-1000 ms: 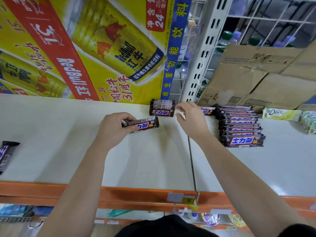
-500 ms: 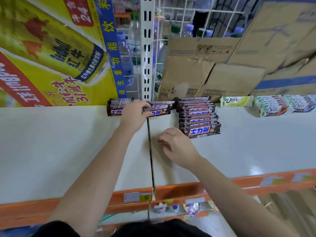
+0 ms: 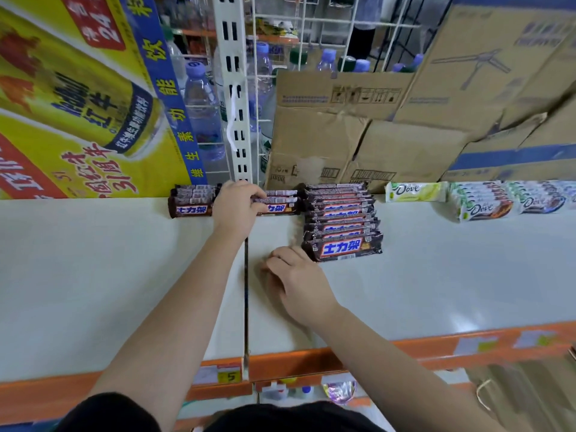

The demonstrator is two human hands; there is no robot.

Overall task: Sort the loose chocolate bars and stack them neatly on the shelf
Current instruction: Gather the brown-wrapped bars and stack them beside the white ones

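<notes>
Brown chocolate bars with blue-and-white labels lie on the white shelf [image 3: 124, 275]. One small stack [image 3: 191, 202] sits at the back, left of the shelf seam. My left hand [image 3: 237, 204] is closed on the left end of the top bar of a second small stack [image 3: 277, 205] just right of the seam. A long overlapping row of the same bars [image 3: 341, 226] runs from the back toward me. My right hand [image 3: 296, 275] rests on the shelf beside the row's front bar, fingers loosely curled, holding nothing.
Pale green Dove bars [image 3: 414, 191] and more Dove packs [image 3: 486, 204] lie at the back right. Cardboard boxes [image 3: 358, 145] and a white slotted upright [image 3: 237, 104] stand behind, with a yellow drink poster [image 3: 78, 104] at the left. An orange rail [image 3: 311, 363] edges the shelf front.
My left hand carried a bar from mid-shelf back to the stack right of the seam. My right hand drew back from the rear to mid-shelf. The view swung right.
</notes>
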